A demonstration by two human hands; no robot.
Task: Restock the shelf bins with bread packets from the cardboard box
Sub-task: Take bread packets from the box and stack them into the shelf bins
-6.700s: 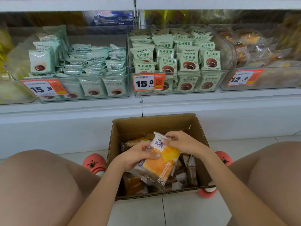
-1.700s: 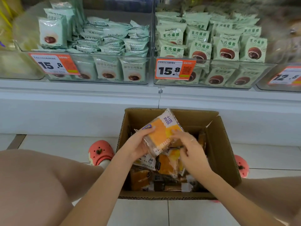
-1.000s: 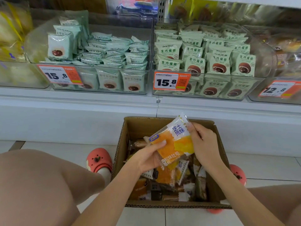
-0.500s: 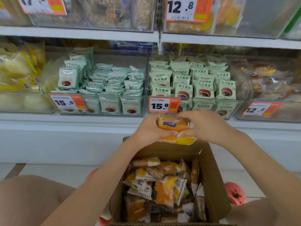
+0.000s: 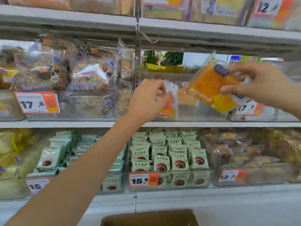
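My right hand (image 5: 263, 84) grips an orange bread packet (image 5: 210, 85) with a blue label, held tilted over the front of a clear shelf bin (image 5: 195, 111) on the middle shelf. Only a few orange packets lie in that bin. My left hand (image 5: 149, 98) reaches to the bin's front left, its fingers pinching the white top edge of a packet (image 5: 170, 86) standing inside. Just the top rim of the cardboard box (image 5: 146, 217) shows at the bottom edge; its contents are out of view.
Left of the bin, a bin of seeded bread bags (image 5: 73, 75) carries a 17.8 price tag (image 5: 37, 102). The shelf below holds bins of pale green cake packets (image 5: 171, 154) tagged 15.8. Another shelf runs above.
Both hands rose from above the box to the middle shelf. The right hand now holds the orange packet alone, and the left hand moved onto a packet in the bin.
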